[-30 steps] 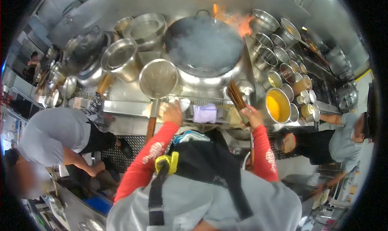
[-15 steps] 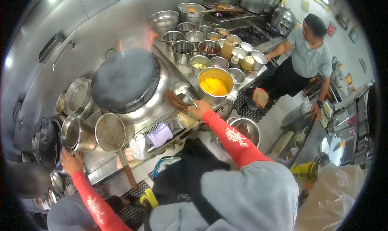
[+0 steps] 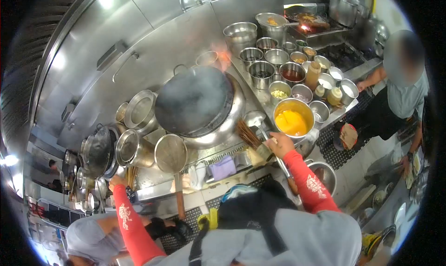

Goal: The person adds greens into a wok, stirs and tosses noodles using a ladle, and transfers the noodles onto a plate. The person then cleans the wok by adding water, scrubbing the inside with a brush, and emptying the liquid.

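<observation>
My left hand (image 3: 117, 182) reaches far out, fingers curled at the lower rim of a dark wok (image 3: 99, 153) in a stack; what they grip is hidden. Beside it stand a metal pot (image 3: 132, 147) and a bundle of thin sticks (image 3: 132, 176). On the right, the fingers of my right hand (image 3: 280, 145) close around the long handle of a ladle (image 3: 254, 118), whose bowl rests on the counter. A bamboo wok brush (image 3: 246, 135) lies against the ladle, just left of that hand. A large smoking wok (image 3: 195, 101) sits on the burner between my hands.
A long-handled strainer (image 3: 170, 153) juts over the counter edge. Beyond my right hand stand a pot of yellow liquid (image 3: 294, 107) and several steel containers (image 3: 276, 56). Flames (image 3: 225, 59) rise behind the wok. One co-worker (image 3: 404, 89) stands right, another (image 3: 93, 236) lower left.
The view has swung left, bringing more of the left side into sight. My left hand has moved from beside the metal pot to the stacked wok's rim. My right hand stays by the ladle.
</observation>
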Tool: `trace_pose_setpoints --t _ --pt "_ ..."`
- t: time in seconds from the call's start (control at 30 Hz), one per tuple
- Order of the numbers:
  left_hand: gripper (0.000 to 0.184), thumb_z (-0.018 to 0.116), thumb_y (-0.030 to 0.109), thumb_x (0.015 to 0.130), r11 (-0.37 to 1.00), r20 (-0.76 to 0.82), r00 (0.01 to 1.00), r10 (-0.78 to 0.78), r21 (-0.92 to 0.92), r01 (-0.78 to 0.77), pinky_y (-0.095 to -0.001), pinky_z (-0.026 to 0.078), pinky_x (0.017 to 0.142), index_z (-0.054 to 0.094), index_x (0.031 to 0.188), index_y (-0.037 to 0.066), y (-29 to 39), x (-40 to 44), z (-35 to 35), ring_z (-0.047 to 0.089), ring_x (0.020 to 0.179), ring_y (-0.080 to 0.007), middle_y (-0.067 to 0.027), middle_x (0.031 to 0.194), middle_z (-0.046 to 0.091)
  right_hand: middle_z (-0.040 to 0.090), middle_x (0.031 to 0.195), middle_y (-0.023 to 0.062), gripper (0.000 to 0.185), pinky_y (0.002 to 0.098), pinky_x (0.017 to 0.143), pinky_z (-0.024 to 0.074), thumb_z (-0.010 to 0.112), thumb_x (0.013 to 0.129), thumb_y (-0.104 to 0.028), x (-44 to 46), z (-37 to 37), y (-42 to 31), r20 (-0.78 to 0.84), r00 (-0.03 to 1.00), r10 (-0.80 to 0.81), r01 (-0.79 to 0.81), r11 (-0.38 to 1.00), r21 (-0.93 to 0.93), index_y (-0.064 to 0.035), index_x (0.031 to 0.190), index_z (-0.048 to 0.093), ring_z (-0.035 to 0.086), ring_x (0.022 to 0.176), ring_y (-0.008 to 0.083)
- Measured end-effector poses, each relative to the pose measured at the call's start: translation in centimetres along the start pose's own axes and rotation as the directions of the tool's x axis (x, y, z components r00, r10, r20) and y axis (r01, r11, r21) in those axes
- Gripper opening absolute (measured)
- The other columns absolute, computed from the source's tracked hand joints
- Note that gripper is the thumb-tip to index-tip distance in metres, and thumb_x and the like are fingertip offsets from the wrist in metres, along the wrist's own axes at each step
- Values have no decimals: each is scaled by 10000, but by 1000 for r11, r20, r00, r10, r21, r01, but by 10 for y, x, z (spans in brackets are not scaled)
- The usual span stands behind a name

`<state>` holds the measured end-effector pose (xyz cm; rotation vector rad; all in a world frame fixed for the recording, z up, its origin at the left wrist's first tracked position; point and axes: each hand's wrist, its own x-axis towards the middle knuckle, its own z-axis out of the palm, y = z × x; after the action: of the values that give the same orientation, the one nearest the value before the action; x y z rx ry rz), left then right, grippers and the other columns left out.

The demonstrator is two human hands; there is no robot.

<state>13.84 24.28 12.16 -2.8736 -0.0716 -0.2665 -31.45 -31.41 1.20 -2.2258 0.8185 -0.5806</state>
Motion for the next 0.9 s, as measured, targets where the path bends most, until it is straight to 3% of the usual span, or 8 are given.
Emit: trace_pose_setpoints --t 0.13,0.23,0.37,0.5,0.6,0.73,0.77,0.9 --pt "332 703 273 721 945 148 936 319 23 -325 -423 546 570 684 859 -28 -16 47 59 690 692 -330 -228 849 688 630 983 223 365 415 813 481 614 845 -258 -6 -11 24 -49 999 -20 24 997 77 -20 1122 629 613 901 354" --pt "177 646 176 773 691 619 762 190 -636 344 -344 412 352 667 788 0 -1 38 42 589 451 -213 -118 655 654 639 953 201 349 398 748 493 608 854 -255 -12 -22 25 -19 1000 11 -8 988 157 -21 1111 637 629 805 320" --pt "86 616 75 741 245 526 850 -2 -824 511 -237 245 309 610 662 41 49 -26 -27 351 349 -91 -17 494 453 646 884 189 317 386 683 501 614 852 -238 -19 -38 19 -71 997 -10 25 978 205 -27 1085 654 632 709 310" --pt "85 604 56 754 92 255 967 -9 -963 255 -235 245 316 598 670 51 72 -53 -36 385 374 -87 -20 537 492 647 862 188 319 376 672 505 622 848 -233 -15 -50 20 -73 996 -60 72 982 176 -18 1081 652 641 713 303" --pt "60 578 28 770 -167 83 979 186 -979 115 -227 256 326 607 719 37 104 -78 -56 404 394 -85 -31 594 535 648 851 186 310 366 665 508 626 850 -219 -10 -50 22 -69 995 -78 90 978 189 -5 1072 651 645 712 300" --pt "80 567 23 789 -198 315 901 298 -903 382 -221 313 362 617 851 23 178 -125 -108 438 432 -78 -39 624 555 649 845 170 298 354 665 510 628 858 -199 4 -48 5 -57 986 -158 166 960 223 7 1074 646 642 710 287" --pt "63 569 23 785 -181 208 927 313 -945 273 -216 319 370 616 827 26 194 -113 -82 440 434 -78 -33 617 549 648 842 167 301 354 662 508 629 860 -201 3 -42 5 -41 981 -191 195 949 247 7 1077 645 639 707 285" --pt "30 598 21 754 -123 386 801 458 -864 487 -216 328 395 600 726 32 270 -120 -86 464 454 -102 -18 590 532 652 843 157 301 352 662 494 632 860 -198 3 -40 -25 40 962 -269 249 930 272 5 1082 644 625 714 283"
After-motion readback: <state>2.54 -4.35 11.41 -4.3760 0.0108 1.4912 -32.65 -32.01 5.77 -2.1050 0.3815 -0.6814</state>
